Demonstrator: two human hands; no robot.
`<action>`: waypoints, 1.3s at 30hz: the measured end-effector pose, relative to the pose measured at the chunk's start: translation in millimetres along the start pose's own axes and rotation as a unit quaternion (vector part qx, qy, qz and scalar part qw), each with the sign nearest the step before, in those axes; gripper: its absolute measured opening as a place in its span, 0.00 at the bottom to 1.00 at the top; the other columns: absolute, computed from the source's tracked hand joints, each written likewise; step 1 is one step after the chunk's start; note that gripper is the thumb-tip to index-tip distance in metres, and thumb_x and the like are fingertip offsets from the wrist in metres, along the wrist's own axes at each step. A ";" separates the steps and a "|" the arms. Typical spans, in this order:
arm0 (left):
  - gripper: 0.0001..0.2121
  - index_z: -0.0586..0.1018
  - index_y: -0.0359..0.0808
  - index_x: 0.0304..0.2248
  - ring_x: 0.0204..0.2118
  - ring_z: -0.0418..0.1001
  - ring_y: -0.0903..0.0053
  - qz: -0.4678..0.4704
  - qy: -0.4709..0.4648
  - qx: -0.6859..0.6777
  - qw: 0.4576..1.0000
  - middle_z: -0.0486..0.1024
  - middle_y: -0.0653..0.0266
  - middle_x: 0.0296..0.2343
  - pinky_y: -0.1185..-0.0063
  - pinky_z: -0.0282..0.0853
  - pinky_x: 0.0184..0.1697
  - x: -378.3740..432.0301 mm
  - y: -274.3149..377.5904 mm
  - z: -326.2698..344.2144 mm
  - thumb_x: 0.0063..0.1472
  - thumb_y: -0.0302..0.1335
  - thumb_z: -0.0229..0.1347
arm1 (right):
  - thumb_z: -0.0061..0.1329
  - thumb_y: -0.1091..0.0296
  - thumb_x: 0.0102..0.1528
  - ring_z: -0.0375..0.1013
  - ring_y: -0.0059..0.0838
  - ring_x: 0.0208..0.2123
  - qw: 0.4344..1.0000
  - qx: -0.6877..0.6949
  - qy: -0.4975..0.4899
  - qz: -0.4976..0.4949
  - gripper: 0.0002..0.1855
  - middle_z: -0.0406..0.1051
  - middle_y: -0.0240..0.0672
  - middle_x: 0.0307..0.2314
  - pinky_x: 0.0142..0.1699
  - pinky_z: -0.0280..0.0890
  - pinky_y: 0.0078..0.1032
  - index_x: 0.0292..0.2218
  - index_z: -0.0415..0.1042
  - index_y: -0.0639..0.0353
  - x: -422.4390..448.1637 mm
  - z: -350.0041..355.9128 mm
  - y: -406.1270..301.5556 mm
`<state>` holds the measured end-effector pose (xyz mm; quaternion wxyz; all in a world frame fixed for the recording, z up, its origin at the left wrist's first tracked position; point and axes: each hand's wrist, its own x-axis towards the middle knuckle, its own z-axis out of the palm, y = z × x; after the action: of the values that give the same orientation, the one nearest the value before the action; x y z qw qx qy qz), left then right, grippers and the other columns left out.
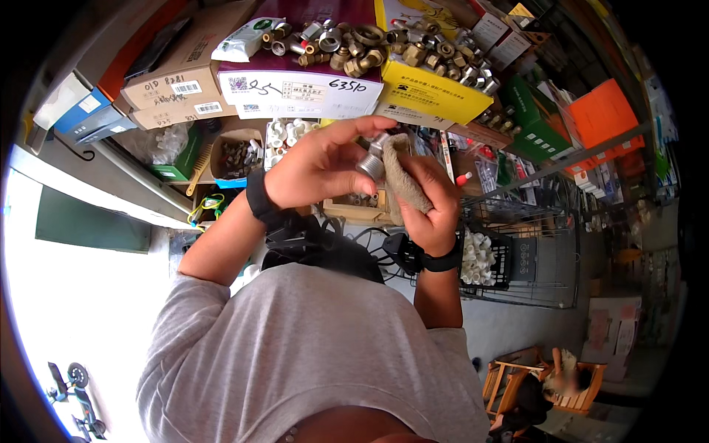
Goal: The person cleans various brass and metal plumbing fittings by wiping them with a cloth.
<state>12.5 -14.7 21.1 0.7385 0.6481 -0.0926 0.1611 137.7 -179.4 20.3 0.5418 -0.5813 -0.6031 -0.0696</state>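
Observation:
Between the thumb and fingers of my left hand (pixel 316 160) is a silvery threaded metal pipe fitting (pixel 372 163), tilted, its threaded end towards me. My right hand (pixel 435 202) grips a folded grey-brown cloth (pixel 400 177), which lies against the right side of the fitting and hides part of it. Both hands are raised in front of the shelf. Behind and above them, many brass and silver fittings (pixel 346 50) lie heaped on a purple and white carton (pixel 299 94). More brass fittings (pixel 443 55) lie on a yellow carton (pixel 432 91) to the right.
Below the cartons stand a small box of dark fittings (pixel 235 155) and white plastic pipe fittings (pixel 288 133). A wire cage (pixel 532 282) and a black crate of white fittings (pixel 479 257) are at my right. Farther back, a person (pixel 565 382) sits on a wooden chair (pixel 504 374).

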 end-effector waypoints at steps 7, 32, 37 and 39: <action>0.31 0.65 0.32 0.53 0.39 0.70 0.85 0.009 0.015 0.092 0.996 0.70 0.68 0.41 0.83 0.69 0.43 -1.5 -1.8 -1.6 0.49 0.12 0.61 | 0.50 0.84 0.44 0.73 0.36 0.32 0.999 0.025 -0.026 0.000 0.21 0.72 0.41 0.32 0.37 0.67 0.26 0.43 0.74 0.62 -3.2 -10.6 -1.0; 0.29 0.67 0.33 0.52 0.43 0.71 0.83 -0.026 0.039 0.059 0.997 0.73 0.67 0.40 0.81 0.70 0.45 -10.7 -6.3 -5.0 0.50 0.16 0.62 | 0.49 0.82 0.44 0.73 0.39 0.31 0.995 0.001 -0.100 0.008 0.22 0.72 0.40 0.31 0.36 0.67 0.28 0.44 0.73 0.61 -8.6 -7.1 0.3; 0.29 0.67 0.32 0.52 0.41 0.73 0.82 0.001 0.012 0.155 0.988 0.73 0.66 0.39 0.80 0.70 0.46 -11.1 -4.7 -0.5 0.50 0.15 0.62 | 0.48 0.83 0.45 0.73 0.38 0.32 0.999 -0.006 -0.036 0.010 0.22 0.72 0.41 0.33 0.37 0.67 0.27 0.44 0.73 0.61 -7.6 -4.5 -3.3; 0.29 0.66 0.32 0.52 0.41 0.73 0.81 0.016 0.013 0.161 0.987 0.73 0.65 0.40 0.80 0.70 0.46 -11.7 -3.2 1.6 0.50 0.15 0.61 | 0.48 0.84 0.45 0.73 0.39 0.33 0.999 -0.019 -0.019 0.017 0.23 0.72 0.41 0.33 0.39 0.67 0.27 0.44 0.73 0.61 -7.0 0.6 -3.4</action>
<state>2.9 -18.0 14.4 0.6232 0.7547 -0.0660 0.1940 132.9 -184.4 16.8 0.5200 -0.6025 -0.6024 -0.0606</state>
